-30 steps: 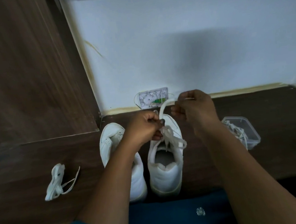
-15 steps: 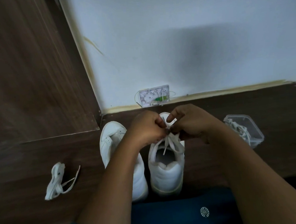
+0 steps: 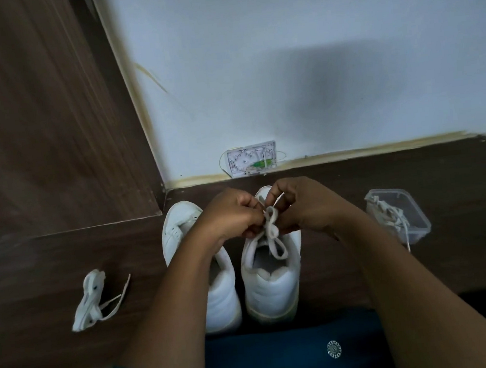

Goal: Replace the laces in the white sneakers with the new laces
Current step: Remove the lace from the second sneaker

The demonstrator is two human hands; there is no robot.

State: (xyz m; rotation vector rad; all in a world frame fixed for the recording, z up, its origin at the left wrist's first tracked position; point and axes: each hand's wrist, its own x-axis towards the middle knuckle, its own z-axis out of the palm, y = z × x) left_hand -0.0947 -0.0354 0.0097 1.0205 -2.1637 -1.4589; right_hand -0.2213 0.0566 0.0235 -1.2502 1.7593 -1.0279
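Both forearms reach forward over the shoes. The left hand [image 3: 233,215] and right hand [image 3: 304,207] meet above the right sneaker [image 3: 271,276], fingers curled, pinching its lace [image 3: 272,231] between them.

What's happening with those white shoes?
A person is tying the lace on the right sneaker. The left hand and right hand pinch it above the tongue, and a loop hangs down. The left sneaker stands beside it. A lace bundle lies to the left, and more laces sit in a clear tub on the right.
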